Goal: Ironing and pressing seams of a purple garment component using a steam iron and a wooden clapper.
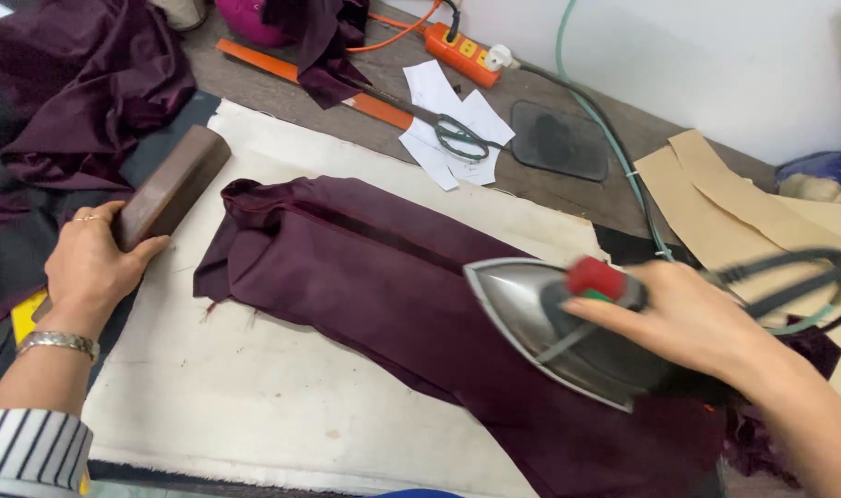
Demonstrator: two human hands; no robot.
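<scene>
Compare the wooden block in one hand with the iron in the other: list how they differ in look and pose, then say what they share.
The wooden block is brown, matte and straight-edged; the iron is shiny metal, pointed, with a red knob and a cord. The block lies beside the maroon cloth on the pale pressing pad; the iron sits on the cloth. The left hand grips the block's end; the right hand holds the iron's handle from above. Both are hand-held.

Grey-brown wooden surface [494,171], worn, set against a white wall. Cream padding cloth [254,397] covers most of the near part, stained in spots. Dark maroon fabric [374,277] lies on the cloth. At the far edge: orange ruler [365,103], scissors [448,134] on white paper scraps [439,92], orange power strip [457,46], dark flat mat [559,140]. Brown paper pieces [743,207] at right; more maroon cloth heaped at left [79,83].
</scene>
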